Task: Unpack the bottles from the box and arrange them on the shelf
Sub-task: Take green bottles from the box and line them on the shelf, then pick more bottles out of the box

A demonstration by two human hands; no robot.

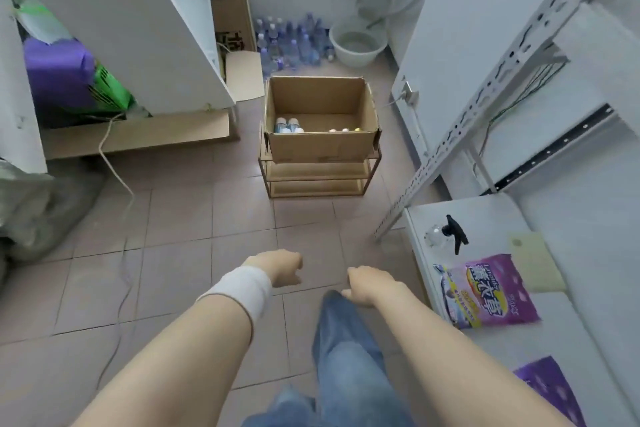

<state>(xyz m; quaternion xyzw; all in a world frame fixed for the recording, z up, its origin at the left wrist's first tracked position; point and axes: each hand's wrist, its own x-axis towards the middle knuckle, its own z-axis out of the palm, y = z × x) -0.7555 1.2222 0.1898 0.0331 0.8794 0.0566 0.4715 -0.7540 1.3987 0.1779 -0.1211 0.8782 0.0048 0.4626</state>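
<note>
An open cardboard box point(320, 146) sits on a low wooden rack point(315, 180) on the tiled floor ahead. Inside it, a few clear bottles with pale caps point(288, 125) stand at the front left, and yellow-capped tops point(344, 130) show at the front right. The white metal shelf point(460, 218) runs along the right side. My left hand point(282, 269), with a white wristband, and my right hand point(367, 284) are stretched forward low over the floor, well short of the box. Both are loosely curled and hold nothing.
On the shelf lie a black-topped spray bottle point(450, 232), a purple bag point(488, 291) and a yellow cloth point(535, 263). Many water bottles point(291, 42) and a white basin point(356, 43) stand behind the box. Cardboard, a white panel and a cord point(114, 166) are at left.
</note>
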